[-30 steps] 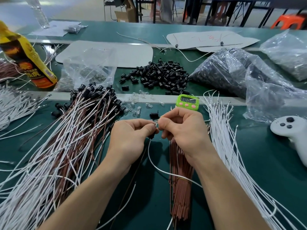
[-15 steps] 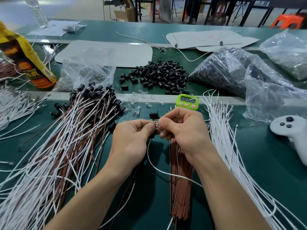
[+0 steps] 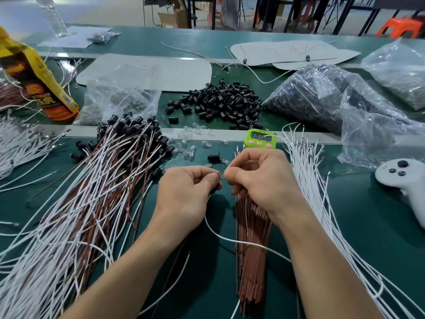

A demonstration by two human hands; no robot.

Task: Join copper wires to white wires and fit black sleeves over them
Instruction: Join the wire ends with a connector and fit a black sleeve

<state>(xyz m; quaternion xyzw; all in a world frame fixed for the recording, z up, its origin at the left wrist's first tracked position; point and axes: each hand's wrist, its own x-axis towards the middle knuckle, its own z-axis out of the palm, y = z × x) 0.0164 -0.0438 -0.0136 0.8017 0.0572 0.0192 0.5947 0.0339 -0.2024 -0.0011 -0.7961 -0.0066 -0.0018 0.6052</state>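
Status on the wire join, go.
Left hand and right hand pinch a small joint between fingertips. White wire trails down from left hand, black sleeve at its thumb. Nothing blocking; copper bundle lies under right wrist.

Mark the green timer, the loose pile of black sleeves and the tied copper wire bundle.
green timer [image 3: 260, 136]: head view, on its display.
pile of black sleeves [image 3: 226, 100]: head view, middle of the heap.
copper wire bundle [image 3: 250, 272]: head view, midway along the strands.
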